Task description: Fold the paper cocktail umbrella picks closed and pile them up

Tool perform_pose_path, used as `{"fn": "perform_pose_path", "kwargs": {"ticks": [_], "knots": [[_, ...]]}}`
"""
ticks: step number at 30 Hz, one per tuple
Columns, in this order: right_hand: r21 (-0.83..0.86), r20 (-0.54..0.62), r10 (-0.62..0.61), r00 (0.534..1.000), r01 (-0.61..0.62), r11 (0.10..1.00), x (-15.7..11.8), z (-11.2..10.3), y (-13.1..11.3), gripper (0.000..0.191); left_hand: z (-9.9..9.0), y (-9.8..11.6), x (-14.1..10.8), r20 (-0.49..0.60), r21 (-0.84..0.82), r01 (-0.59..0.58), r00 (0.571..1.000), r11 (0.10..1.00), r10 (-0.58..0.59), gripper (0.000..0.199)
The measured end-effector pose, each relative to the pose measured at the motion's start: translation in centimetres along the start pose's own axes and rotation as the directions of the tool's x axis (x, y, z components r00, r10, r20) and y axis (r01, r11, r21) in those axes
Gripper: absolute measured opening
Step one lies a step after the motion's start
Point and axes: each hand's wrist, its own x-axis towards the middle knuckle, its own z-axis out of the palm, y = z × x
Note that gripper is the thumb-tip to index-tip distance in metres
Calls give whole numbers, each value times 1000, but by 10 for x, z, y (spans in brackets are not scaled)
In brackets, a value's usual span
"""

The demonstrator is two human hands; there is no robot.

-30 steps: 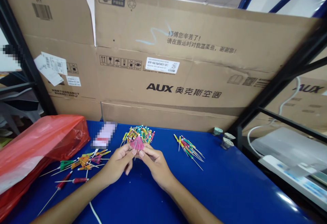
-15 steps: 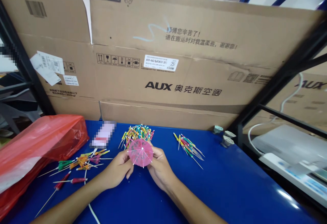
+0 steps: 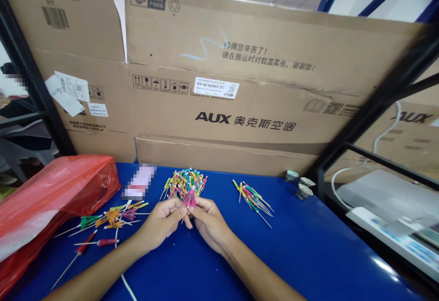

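A pink paper umbrella (image 3: 190,199), mostly folded with its tip up, is pinched between my two hands at the table's middle. My left hand (image 3: 168,217) grips it from the left side, fingers closed. From the right, my right hand (image 3: 208,221) has its thumb and fingers closed on it. Just behind is a dense pile of folded colourful umbrellas (image 3: 185,180). A smaller group of folded umbrellas (image 3: 254,196) lies to the right. Several loose umbrellas (image 3: 113,216), some partly open, lie left of my left hand.
A red plastic bag (image 3: 85,182) covers the left of the blue table (image 3: 291,250). Behind it lies a blurred pink card (image 3: 140,180). Small pale cups (image 3: 304,189) stand at the back right, near a white power strip (image 3: 394,237). Cardboard (image 3: 164,127) forms the back wall.
The pink umbrella was spread open half a second ago and is now mostly folded, narrow and upright. My hands have drawn closer together around it.
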Motion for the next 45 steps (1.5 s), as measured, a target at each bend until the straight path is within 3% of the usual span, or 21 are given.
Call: {"fn": "perform_pose_path", "kwargs": {"ticks": [6, 9, 11, 17, 22, 25, 32, 35, 39, 45], "knots": [[-6, 6, 6, 1000, -6, 1000, 0, -5, -5, 28, -5, -2, 1, -104, 134, -4, 994, 991, 18, 40], [-113, 23, -21, 1000, 23, 993, 1, -8, -8, 27, -11, 0, 3, -267, 164, -24, 961, 986, 67, 43], [-240, 57, -22, 998, 35, 970, 1, -9, -8, 27, -13, 5, 3, -309, 129, -47, 947, 991, 85, 44], [-584, 197, -95, 976, 195, 788, -1, -5, -6, 27, -10, 17, -1, -225, 153, -139, 959, 978, 171, 31], [-679, 261, -142, 955, 286, 676, -5, -4, -7, 17, -13, 12, 3, -327, 138, -108, 933, 985, 148, 30], [-698, 296, -138, 945, 313, 644, -6, -5, -11, 17, -14, 9, 4, -294, 73, -74, 951, 995, 93, 28], [-698, 316, -130, 940, 323, 639, -6, -3, -23, 25, -14, 6, 4, -90, -35, -36, 995, 999, 33, 26], [-717, 342, -104, 934, 331, 614, -5, -4, -28, 25, -15, 5, 4, -88, -18, -30, 996, 999, 28, 25], [-801, 399, -57, 915, 378, 464, -9, -14, -41, 17, -19, 1, 5, -199, 60, -20, 979, 998, 31, 25], [-881, 472, 231, 851, 453, 134, -16, -28, -49, 18, -26, -2, 9, -275, 85, -20, 960, 996, 43, 28]]}}
